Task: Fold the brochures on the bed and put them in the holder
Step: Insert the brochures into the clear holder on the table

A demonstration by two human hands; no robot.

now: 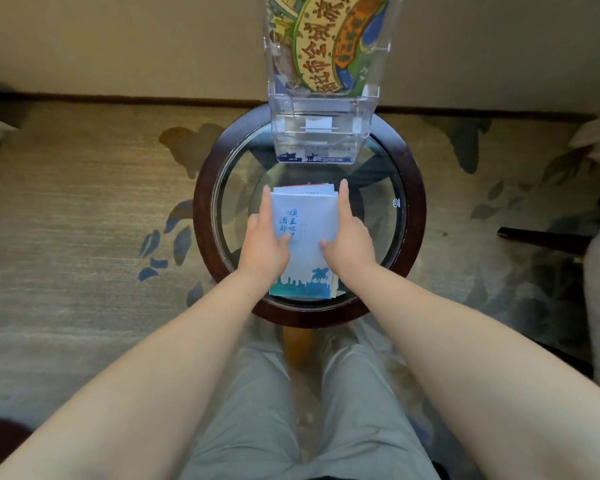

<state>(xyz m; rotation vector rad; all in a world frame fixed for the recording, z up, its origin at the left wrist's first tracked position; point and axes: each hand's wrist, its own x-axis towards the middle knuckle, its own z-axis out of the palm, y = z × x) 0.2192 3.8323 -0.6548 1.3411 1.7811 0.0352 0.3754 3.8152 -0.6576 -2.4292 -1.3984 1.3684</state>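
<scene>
Item: stack of folded brochures. White cover with blue characters at upper left and a blue skyline and horseman along the near edge. Lies flat on the glass top of the round table, slightly near of centre. Edges of further sheets, one with red, show at its far end.

Left hand: set against the stack's left side, fingers straight and pointing away from the person, thumb laid on the cover. Not closed round the stack.

Right hand: mirrors it on the right side, fingers straight along the edge, thumb on the cover. Whether any fingertip reaches under the stack cannot be told from this angle.

Holder: clear acrylic, tiered, upright at the table's far edge, well apart from the stack. The upper tier carries a colourful brochure in green, orange and blue with large red characters. The lower front pocket holds a white-and-blue brochure, of which only the bottom strip shows.

Table: dark wood rim, glass inset.

Surroundings: patterned carpet in tan with blue leaf shapes; the person's grey trousers in the foreground, both forearms bare.
</scene>
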